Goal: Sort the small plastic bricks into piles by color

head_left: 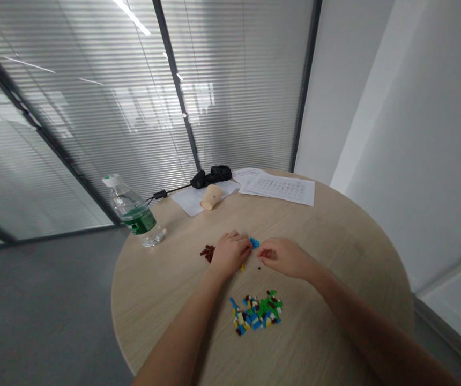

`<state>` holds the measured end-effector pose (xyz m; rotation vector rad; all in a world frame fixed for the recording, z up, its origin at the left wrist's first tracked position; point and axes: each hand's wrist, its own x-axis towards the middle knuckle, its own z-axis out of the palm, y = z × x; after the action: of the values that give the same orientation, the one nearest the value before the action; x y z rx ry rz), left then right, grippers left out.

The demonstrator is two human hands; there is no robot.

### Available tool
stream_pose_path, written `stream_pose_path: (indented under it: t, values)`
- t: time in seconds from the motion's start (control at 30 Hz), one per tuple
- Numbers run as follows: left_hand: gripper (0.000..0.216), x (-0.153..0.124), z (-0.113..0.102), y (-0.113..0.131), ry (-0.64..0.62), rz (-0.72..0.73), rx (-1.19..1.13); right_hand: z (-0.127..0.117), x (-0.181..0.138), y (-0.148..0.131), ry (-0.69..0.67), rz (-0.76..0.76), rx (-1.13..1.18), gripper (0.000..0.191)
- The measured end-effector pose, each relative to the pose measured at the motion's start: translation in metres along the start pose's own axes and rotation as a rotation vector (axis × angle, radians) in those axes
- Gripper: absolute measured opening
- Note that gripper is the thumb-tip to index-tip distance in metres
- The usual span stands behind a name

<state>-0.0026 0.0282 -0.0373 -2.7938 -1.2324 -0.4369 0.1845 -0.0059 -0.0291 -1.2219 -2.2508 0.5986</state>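
My left hand (pixel 231 253) rests low over the middle of the table, fingers bent together and fingertips beside a few blue toy bricks (pixel 254 243). A pile of brown bricks (pixel 207 252) lies just left of it, partly covered by the hand. Under its thumb side sits a yellow brick (pixel 243 267). To the right, my right hand (pixel 282 257) has its fingers curled in toward the thumb; whatever may be between them is hidden. One tiny dark piece (pixel 259 268) lies below those fingertips. Nearer to me is a mixed pile of bricks (pixel 257 313) in green, blue, white, yellow and brown.
A plastic water bottle (pixel 134 212) stands at the table's left edge. Toward the back lie a paper cup (pixel 211 197) on its side, a black bundled item (pixel 214 176) with a cord, and printed sheets (pixel 282 188). Glass partitions with blinds (pixel 246 107) rise behind the round table (pixel 335 236).
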Motion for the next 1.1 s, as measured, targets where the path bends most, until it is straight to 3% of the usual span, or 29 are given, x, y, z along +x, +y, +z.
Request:
stream_pose_path:
  t: [0.1,0.17,0.3,0.43,0.6,0.93,1.03,1.1]
  values:
    - [0.012,-0.003,-0.002,-0.002,0.028,0.028,-0.012,0.003,-0.004,-0.004,-0.222,-0.102,0.083,0.017]
    - [0.011,-0.006,-0.005,-0.005,0.059,0.031,-0.014,0.008,-0.005,-0.008,-0.281,-0.178,0.075,0.017]
    - [0.010,-0.014,-0.013,-0.012,0.137,-0.010,-0.039,0.025,-0.005,-0.021,-0.201,-0.345,0.034,0.014]
    - [0.011,-0.018,-0.020,-0.015,0.212,-0.078,-0.058,0.042,-0.005,-0.034,-0.212,-0.434,0.010,0.021]
    - [0.013,-0.019,-0.019,-0.012,0.220,-0.089,-0.060,0.050,-0.006,-0.038,-0.271,-0.364,-0.049,0.027]
    - [0.014,-0.018,-0.020,-0.010,0.205,-0.109,-0.106,0.047,-0.004,-0.039,-0.287,-0.320,0.004,0.016]
    - [0.014,-0.018,-0.019,-0.010,0.213,-0.134,-0.177,0.044,-0.003,-0.038,-0.222,-0.332,0.020,0.013]
    - [0.014,-0.018,-0.021,-0.008,0.224,-0.160,-0.292,0.039,-0.002,-0.034,-0.103,-0.287,0.046,0.011]
